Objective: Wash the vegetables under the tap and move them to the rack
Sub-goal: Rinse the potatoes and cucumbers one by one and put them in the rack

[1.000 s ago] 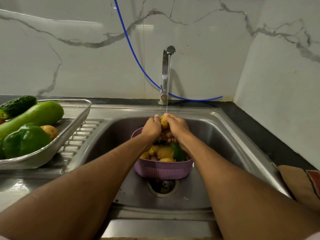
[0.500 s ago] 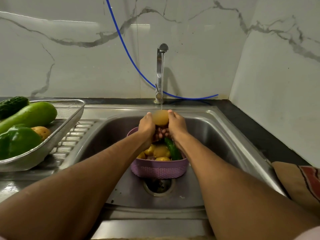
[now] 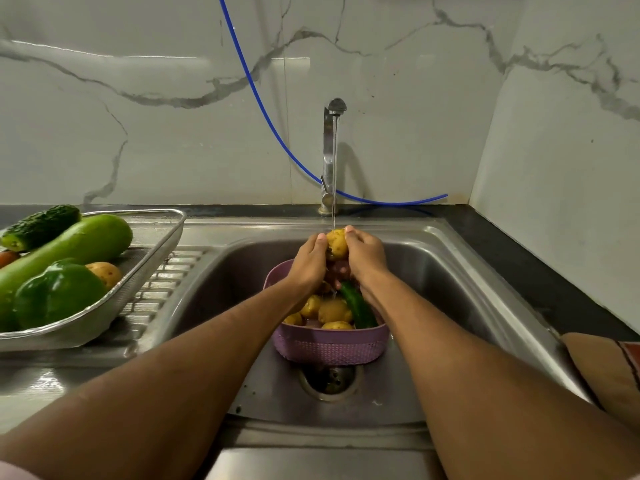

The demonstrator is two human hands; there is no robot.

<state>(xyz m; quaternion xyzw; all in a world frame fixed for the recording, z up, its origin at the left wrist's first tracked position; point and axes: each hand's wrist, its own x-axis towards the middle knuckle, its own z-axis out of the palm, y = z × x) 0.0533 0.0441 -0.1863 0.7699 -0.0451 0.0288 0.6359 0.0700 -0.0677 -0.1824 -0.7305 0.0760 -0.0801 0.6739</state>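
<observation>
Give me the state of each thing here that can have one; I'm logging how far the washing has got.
Tap: running, thin stream.
Potato: held under the stream by both hands.
Left hand: grips the potato.
Right hand: grips the potato.
Purple basket: in the sink, holding potatoes and a green vegetable.
Rack: on the drainboard, loaded with vegetables.
Sink drain: unplugged.

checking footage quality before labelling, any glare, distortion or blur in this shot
Head view: wide-angle bending curves the counter edge and the sink rim; a bright glare streak runs across the marble wall and the wet steel at lower left shines; the light is dim and greenish; the tap throws a soft shadow on the wall; the potato held under the stream looks slightly soft, the forearms near the lens softer.
</observation>
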